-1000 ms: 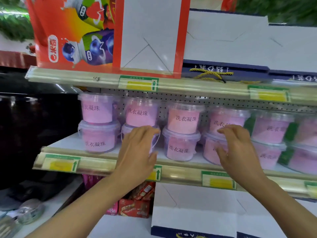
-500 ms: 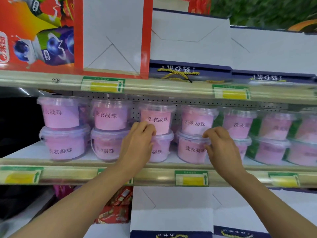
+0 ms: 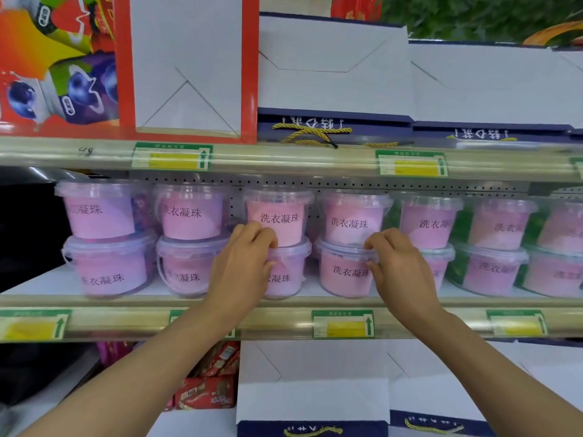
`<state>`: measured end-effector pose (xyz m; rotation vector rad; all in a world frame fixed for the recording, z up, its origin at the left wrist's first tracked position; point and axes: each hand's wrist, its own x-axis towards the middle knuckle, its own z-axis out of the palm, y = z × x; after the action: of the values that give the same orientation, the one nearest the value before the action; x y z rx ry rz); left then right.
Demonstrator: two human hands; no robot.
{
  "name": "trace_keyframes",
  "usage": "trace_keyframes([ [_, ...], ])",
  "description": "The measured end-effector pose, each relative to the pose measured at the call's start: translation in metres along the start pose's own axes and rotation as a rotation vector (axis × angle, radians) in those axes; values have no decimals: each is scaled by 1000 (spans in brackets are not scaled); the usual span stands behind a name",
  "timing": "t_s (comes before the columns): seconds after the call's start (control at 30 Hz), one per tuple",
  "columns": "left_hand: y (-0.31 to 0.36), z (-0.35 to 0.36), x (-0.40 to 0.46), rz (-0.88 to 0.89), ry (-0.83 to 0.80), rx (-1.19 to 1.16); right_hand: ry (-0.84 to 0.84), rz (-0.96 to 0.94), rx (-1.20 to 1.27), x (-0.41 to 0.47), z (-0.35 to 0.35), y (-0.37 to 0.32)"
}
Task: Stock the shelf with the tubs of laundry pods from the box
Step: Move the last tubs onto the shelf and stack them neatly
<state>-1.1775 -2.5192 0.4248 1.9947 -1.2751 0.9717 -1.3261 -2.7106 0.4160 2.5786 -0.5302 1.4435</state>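
Here, tubs of laundry pods: clear plastic tubs with pink labels stand two high in a row along the middle shelf, one stack just beside the next.
Third stack: the upper tub sits on the lid of the lower tub, both upright.
Fourth stack: the top tub rests on the bottom tub, label facing out.
Left hand: it reaches in from below; its fingers are curled against the seam where the third stack's two tubs meet, touching the lower tub's lid. Whether they truly grip it I cannot tell.
Right hand: its fingers are curled and pinch the lid rim at the right edge of the bottom tub in the fourth stack.
Right end of row: tubs there carry green beside the pink and look blurred.
Shelf edge: price tags in green and yellow sit along the front rail.
Upper shelf: white gift bags with dark blue bases and a red-orange carton printed with blueberries.
Below: more white bags and red packets.
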Motion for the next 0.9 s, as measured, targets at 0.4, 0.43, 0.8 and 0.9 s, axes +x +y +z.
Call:
trace_keyframes([
  [0.4,7,0,1,-36,-9,76,3,-10,-46,2,5,0],
  [0.43,9,-1,0,-58,-13,85,-6,-17,-21,2,3,0],
  [0.8,105,26,1,-14,55,112,-81,66,72,-33,-65,118],
  [0.9,150,49,9,27,16,87,-105,113,19,-42,-80,169],
])
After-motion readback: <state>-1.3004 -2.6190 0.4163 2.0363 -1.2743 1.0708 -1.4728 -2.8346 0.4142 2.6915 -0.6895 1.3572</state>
